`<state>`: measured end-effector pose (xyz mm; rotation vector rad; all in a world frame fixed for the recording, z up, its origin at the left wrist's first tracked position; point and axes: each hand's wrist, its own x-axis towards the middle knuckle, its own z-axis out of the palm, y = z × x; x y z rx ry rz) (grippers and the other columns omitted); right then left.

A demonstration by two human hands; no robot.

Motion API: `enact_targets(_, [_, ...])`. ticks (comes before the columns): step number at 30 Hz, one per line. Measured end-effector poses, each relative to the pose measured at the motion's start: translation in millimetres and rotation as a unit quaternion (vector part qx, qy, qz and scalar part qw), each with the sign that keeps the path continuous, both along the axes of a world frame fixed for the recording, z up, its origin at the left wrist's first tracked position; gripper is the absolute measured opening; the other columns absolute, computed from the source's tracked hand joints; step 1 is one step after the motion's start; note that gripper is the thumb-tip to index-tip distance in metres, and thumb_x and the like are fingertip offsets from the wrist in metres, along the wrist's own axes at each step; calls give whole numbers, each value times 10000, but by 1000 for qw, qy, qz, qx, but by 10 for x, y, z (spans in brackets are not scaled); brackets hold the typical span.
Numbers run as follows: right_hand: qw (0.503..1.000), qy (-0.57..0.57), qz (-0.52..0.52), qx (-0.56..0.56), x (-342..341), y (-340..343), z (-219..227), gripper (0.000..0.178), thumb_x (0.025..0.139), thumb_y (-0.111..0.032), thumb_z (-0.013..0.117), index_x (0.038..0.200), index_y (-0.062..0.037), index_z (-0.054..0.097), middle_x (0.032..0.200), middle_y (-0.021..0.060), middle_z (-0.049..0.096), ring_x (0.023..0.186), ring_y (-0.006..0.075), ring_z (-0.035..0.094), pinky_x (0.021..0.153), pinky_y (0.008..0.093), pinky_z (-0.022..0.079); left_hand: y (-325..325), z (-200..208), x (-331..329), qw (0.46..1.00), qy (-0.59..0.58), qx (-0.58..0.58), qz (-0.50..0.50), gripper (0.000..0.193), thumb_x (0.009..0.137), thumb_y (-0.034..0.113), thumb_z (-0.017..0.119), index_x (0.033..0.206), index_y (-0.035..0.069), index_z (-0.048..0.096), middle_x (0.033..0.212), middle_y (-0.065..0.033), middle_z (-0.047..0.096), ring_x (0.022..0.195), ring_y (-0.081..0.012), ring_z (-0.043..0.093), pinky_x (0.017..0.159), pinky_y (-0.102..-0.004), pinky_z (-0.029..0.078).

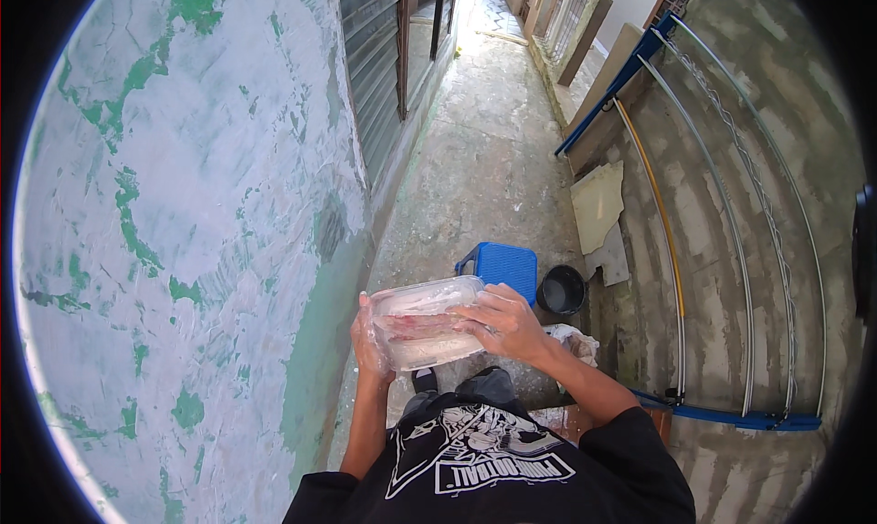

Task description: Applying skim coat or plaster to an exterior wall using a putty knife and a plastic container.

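Clear plastic tub (437, 351) clasped between left hand (368, 338) and right hand (513, 323), apparently being steadied; the next move calls for a level grip.

"How is the left hand (369, 339) held?"

"It is held out, with the left forearm (367, 423) stretched almost straight toward the far side."

"And the right hand (513, 325)?"

"Its fingers (480, 315) are pointed left; the right forearm (585, 381) is slanted far and left."

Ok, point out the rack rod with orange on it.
The leftmost rod on the blue rack; the others look silvery, without orange.
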<state>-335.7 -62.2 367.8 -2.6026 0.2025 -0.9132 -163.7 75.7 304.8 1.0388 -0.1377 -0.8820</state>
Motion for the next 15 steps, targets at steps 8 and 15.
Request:
enact_targets(8, [998, 32, 36, 43, -47, 9, 189, 358, 713, -151, 791, 1065, -110, 740, 727, 39, 558, 698, 217, 506, 644, 338, 407, 76, -196, 9, 999, 26, -2, 21, 631, 999, 531, 433, 1149, -65, 581, 1045, -191, 655, 932, -258, 661, 849, -375, 535])
enact_targets(15, [999, 9, 52, -8, 46, -41, 133, 333, 746, -132, 766, 1074, -104, 721, 733, 37, 551, 698, 232, 507, 636, 345, 408, 87, -107, -43, 999, -13, -8, -29, 624, 997, 525, 445, 1154, -64, 574, 1052, -190, 651, 904, -251, 666, 837, -376, 546])
